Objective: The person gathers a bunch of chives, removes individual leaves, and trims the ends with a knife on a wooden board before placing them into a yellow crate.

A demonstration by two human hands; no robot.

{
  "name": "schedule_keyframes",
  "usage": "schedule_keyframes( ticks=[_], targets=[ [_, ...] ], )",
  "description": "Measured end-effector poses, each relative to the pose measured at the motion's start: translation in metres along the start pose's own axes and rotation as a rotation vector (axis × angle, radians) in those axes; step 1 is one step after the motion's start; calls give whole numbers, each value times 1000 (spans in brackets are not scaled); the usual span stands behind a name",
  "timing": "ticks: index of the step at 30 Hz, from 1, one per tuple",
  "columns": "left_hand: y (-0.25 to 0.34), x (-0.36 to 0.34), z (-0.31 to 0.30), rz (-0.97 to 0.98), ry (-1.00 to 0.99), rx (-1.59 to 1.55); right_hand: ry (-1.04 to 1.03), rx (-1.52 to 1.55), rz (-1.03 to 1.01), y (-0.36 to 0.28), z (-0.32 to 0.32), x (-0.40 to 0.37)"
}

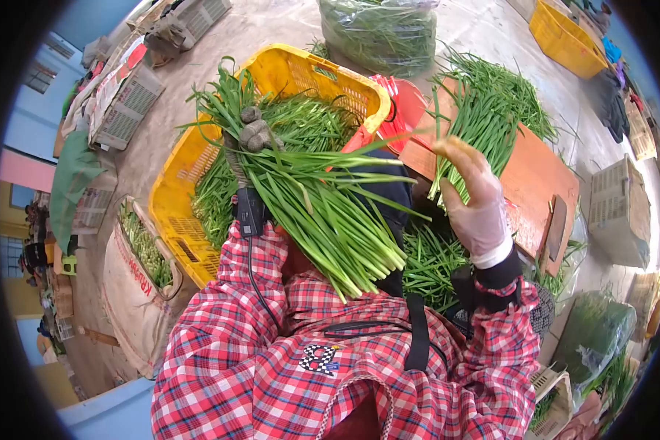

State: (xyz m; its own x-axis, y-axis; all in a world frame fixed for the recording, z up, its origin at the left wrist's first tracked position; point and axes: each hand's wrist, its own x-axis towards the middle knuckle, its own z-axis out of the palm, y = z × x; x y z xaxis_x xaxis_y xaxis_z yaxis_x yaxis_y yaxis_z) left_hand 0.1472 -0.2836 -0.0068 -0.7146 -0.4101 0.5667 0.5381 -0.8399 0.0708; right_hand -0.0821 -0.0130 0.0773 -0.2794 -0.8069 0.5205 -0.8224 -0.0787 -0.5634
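My left hand (255, 132), in a grey glove, is closed around a large bunch of green chives (323, 213). The bunch lies slantwise across my front, with its pale cut ends toward the lower right and its leafy tips past the hand. My right hand (473, 194), in a thin whitish glove, is raised to the right of the bunch. Its fingers are curved, with a gap between thumb and fingers, and I see nothing gripped there. Behind it, a pile of loose chives (491, 136) rests on a reddish-brown board (539, 180).
A yellow crate (187, 246) holding chives stands ahead. Left of it is a white sack (128, 275) of greens. A red plastic container (407, 103), a filled clear bag (378, 37) and loose chives (433, 268) surround me. A dark flat piece (554, 227) lies on the board.
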Motion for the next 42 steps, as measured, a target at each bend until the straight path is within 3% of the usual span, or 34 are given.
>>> schedule_keyframes(
  ticks=[3,6,7,9,10,13,15,17,19,20,21,23,24,27,29,31,33,36,37,38,39,42],
  targets=[
    [-1,7,7,-23,15,65,-88,-1,-42,4,10,6],
    [-3,6,4,-33,41,66,-336,479,326,3,25,2],
    [-3,5,4,-33,50,49,-339,482,330,-3,25,3],
    [-2,3,1,-41,52,39,-346,932,471,-13,25,4],
    [-2,2,1,-53,66,38,-229,1079,447,-17,32,5],
    [1,4,-4,-62,79,51,-200,1114,413,-14,8,7],
    [2,1,-8,-28,88,48,-136,1038,448,-9,-16,-14],
    [1,0,-12,-31,56,-33,-210,975,534,15,-49,-54],
    [0,-7,-15,24,76,-34,-409,766,760,42,-79,-104],
    [1,-8,-19,30,60,-24,-549,550,1010,50,-84,-126],
    [1,-10,-19,34,66,-26,-621,198,903,71,-80,-168],
    [-2,-9,-20,51,104,-17,-675,-391,591,60,-73,-171],
    [-2,-7,-21,42,93,-55,-613,-243,707,45,-60,-146],
    [-10,-3,-13,57,145,41,-334,93,407,22,-8,-97],
    [-4,-3,-16,61,148,52,-382,345,484,14,27,-75],
    [-3,-1,-17,64,128,19,-457,190,472,10,40,-66],
    [-3,-4,-13,117,175,91,-340,95,330,16,32,-74],
    [-1,-10,-15,136,193,107,-612,-29,517,50,-7,-119],
    [0,-11,-16,147,190,107,-708,-260,530,73,-18,-150],
    [2,-9,-17,141,221,127,-957,-555,622,105,-25,-187],
    [4,-9,-17,137,254,149,-978,-557,547,103,-45,-200],
    [-8,-2,-9,187,358,325,-506,-379,424,54,-40,-145]
  ],
)
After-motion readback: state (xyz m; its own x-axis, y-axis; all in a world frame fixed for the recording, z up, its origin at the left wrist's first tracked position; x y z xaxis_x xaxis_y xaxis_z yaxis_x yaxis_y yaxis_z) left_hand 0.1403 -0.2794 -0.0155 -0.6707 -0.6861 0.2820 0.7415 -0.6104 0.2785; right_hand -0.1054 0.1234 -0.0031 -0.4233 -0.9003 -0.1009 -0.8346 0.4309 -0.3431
